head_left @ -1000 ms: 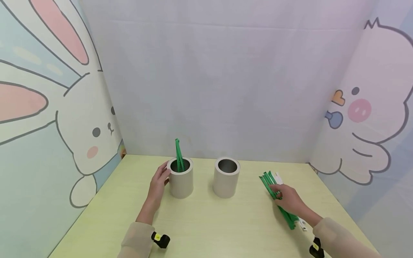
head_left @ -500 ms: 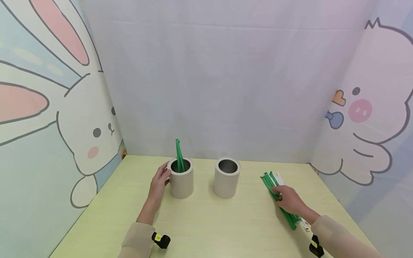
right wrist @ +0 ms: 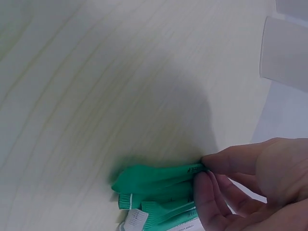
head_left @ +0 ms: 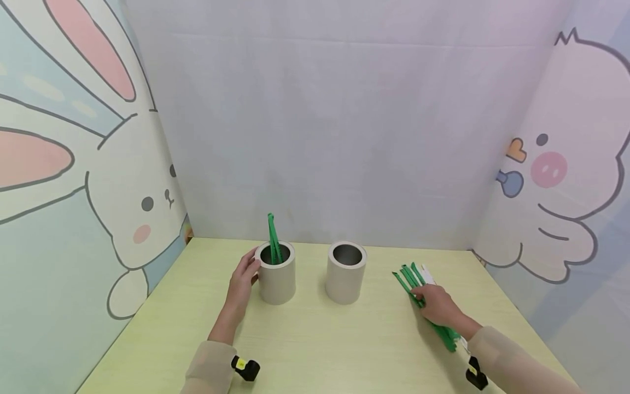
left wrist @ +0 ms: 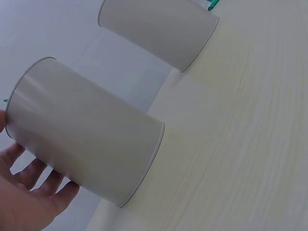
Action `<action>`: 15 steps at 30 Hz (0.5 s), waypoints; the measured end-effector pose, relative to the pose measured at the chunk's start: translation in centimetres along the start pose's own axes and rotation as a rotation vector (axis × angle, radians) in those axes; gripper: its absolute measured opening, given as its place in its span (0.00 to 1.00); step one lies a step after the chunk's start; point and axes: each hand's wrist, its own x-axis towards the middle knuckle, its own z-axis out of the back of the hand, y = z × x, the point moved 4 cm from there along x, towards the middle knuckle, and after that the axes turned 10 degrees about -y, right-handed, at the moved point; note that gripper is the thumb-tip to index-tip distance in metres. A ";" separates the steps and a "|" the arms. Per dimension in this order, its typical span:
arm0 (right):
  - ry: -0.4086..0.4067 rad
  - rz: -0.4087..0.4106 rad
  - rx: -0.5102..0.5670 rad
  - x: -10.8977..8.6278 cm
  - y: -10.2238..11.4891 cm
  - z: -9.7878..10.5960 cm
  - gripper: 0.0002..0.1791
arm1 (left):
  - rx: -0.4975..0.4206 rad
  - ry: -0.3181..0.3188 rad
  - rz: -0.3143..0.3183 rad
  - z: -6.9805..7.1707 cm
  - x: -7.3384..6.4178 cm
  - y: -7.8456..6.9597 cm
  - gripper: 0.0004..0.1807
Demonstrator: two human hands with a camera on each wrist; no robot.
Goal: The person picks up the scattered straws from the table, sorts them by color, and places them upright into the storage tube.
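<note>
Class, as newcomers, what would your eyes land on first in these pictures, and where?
Probably the big cartoon rabbit at the head view's left edge, with a white cartoon creature at its right edge. Next, bright green: slim green packets poke up from the left pale cup, held by the left hand, and a bundle of green and white packets lies on the table's right, under the right hand.

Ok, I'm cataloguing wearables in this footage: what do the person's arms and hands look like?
The left hand and right hand are ungloved. The left sleeve and right sleeve are beige, ending short of the hands. A small black device with a yellow label juts from each.
</note>
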 end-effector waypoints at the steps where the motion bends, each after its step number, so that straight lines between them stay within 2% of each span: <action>1: 0.002 -0.007 -0.003 0.1 0.1 0.0 0.24 | 0.000 0.000 -0.001 0.0 0.0 0.0 0.28; 8: 0.035 -0.040 -0.027 0.5 0.2 0.1 0.24 | -0.003 -0.003 0.004 0.0 -0.1 0.0 0.28; 15: 0.048 -0.097 0.074 1.1 0.3 1.0 0.27 | -0.003 -0.008 -0.002 0.1 0.1 0.1 0.28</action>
